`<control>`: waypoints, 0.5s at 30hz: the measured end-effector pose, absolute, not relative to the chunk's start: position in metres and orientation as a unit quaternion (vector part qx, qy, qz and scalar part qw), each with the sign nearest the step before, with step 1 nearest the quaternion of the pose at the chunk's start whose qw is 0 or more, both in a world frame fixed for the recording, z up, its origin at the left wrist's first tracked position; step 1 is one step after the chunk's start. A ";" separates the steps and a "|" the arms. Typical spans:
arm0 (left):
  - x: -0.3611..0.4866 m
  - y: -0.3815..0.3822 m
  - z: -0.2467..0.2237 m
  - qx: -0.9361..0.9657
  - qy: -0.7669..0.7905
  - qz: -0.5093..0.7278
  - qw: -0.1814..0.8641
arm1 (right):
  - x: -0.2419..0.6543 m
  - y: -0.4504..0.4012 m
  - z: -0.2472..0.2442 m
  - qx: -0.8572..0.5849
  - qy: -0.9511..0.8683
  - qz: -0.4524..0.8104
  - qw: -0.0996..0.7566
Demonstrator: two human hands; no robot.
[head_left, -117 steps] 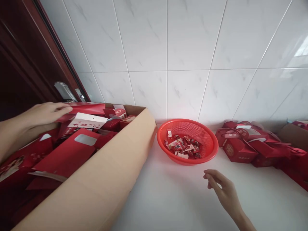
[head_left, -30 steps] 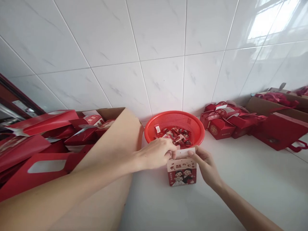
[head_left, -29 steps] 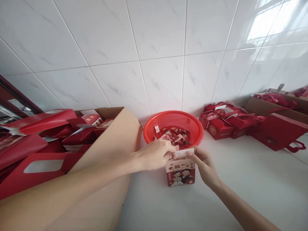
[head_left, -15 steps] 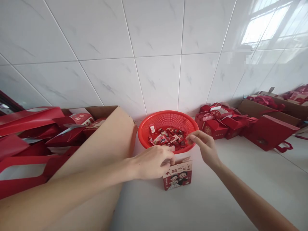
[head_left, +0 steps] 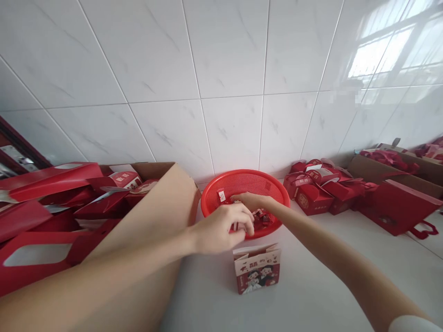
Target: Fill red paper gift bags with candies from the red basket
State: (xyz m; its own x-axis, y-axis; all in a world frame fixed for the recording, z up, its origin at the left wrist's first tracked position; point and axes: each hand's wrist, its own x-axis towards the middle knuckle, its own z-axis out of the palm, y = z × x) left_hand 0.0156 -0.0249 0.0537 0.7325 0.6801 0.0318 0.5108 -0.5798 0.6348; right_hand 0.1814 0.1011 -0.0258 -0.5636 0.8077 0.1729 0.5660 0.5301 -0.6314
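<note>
My left hand (head_left: 223,228) hovers over the near rim of a red plastic mesh basket (head_left: 277,188). Its fingers are curled, with a gap between thumb and fingertips, and I see nothing held. My right hand (head_left: 251,200) reaches into the basket over small wrapped candies (head_left: 265,218). Its fingertips are partly hidden behind my left hand, so I cannot tell whether they grip anything. One red-and-white wrapped candy (head_left: 221,195) lies against the basket's left wall. Just in front of the basket, a small red-and-cream box (head_left: 259,272) printed with a cartoon couple stands upright with its top open.
To the left stands a large cardboard carton (head_left: 166,216) full of red boxes. Closed red gift boxes (head_left: 314,196) are piled right of the basket. Farther right are a red bag (head_left: 401,205) and another carton (head_left: 372,168). A tiled wall (head_left: 231,133) rises behind the white table (head_left: 321,286).
My left hand has lifted off the small box to the basket's near rim. My right hand has moved left, from the basket's right edge down into it. The view has tilted up slightly.
</note>
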 end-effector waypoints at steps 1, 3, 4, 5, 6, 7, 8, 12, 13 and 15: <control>0.012 -0.018 0.057 0.874 0.359 0.143 0.295 | 0.175 0.103 -0.028 -0.398 -0.858 0.257 0.199; 0.002 -0.003 0.062 0.871 0.399 0.127 0.257 | 0.164 0.108 -0.031 -0.384 -0.881 0.246 0.128; -0.004 0.005 0.063 0.871 0.418 0.105 0.235 | 0.159 0.110 -0.033 -0.383 -0.886 0.241 0.105; -0.010 0.012 0.064 0.873 0.432 0.075 0.215 | 0.156 0.113 -0.034 -0.383 -0.889 0.236 0.085; -0.017 0.019 0.064 0.874 0.442 0.043 0.197 | 0.153 0.115 -0.035 -0.383 -0.892 0.231 0.065; -0.023 0.025 0.063 0.875 0.448 0.012 0.181 | 0.151 0.116 -0.036 -0.383 -0.894 0.228 0.048; -0.028 0.029 0.062 0.876 0.452 -0.018 0.167 | 0.151 0.116 -0.037 -0.381 -0.897 0.221 0.030; -0.037 0.036 0.057 0.873 0.457 -0.100 0.139 | 0.152 0.109 -0.036 -0.368 -0.918 0.137 -0.060; -0.038 0.036 0.055 0.871 0.458 -0.113 0.135 | 0.152 0.108 -0.035 -0.365 -0.920 0.117 -0.077; -0.037 0.035 0.052 0.869 0.459 -0.133 0.131 | 0.153 0.105 -0.034 -0.367 -0.921 0.099 -0.090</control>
